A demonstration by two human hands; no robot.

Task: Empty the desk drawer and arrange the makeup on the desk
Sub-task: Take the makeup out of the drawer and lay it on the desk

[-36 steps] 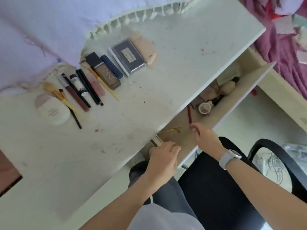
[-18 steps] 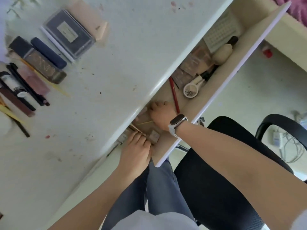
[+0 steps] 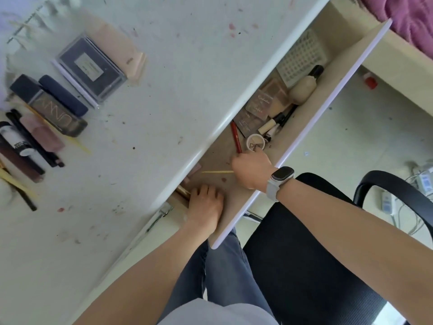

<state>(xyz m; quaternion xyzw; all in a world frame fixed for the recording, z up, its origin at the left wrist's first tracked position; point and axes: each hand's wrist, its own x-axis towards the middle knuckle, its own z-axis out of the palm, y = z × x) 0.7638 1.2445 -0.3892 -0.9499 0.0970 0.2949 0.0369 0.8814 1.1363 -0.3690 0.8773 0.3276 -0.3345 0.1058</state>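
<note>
Open beige wooden drawer [image 3: 337, 73]: palettes, bottles; right hand [image 3: 251, 168] pinching red pencil [image 3: 235, 137]; left hand [image 3: 205, 205] flat, released.

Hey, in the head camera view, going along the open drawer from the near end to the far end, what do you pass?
Left hand → yellow stick → right hand → round compact → beige bottle → white grid tray.
</note>
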